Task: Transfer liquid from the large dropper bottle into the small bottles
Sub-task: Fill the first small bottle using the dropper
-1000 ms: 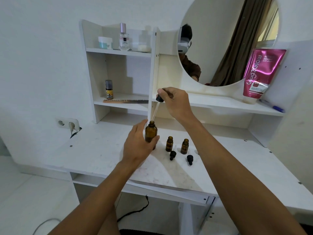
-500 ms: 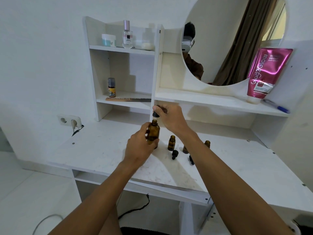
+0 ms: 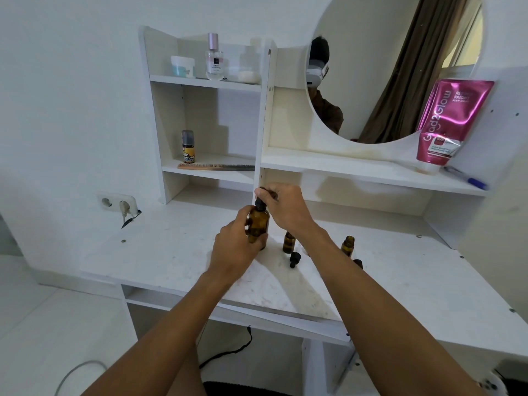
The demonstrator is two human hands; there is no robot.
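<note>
Spillage is risked: large amber glass dropper bottle (image 3: 258,225) is gripped at white table (image 3: 171,252) by left hand (image 3: 237,247), black dropper cap (image 3: 260,202) pinched by right hand (image 3: 285,208); small amber bottles (image 3: 289,242) beside the forearm (image 3: 337,252) could be toppled.

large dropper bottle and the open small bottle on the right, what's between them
Head view: another small amber bottle stands between them and the right forearm crosses the gap; a black dropper cap lies just in front.
</note>
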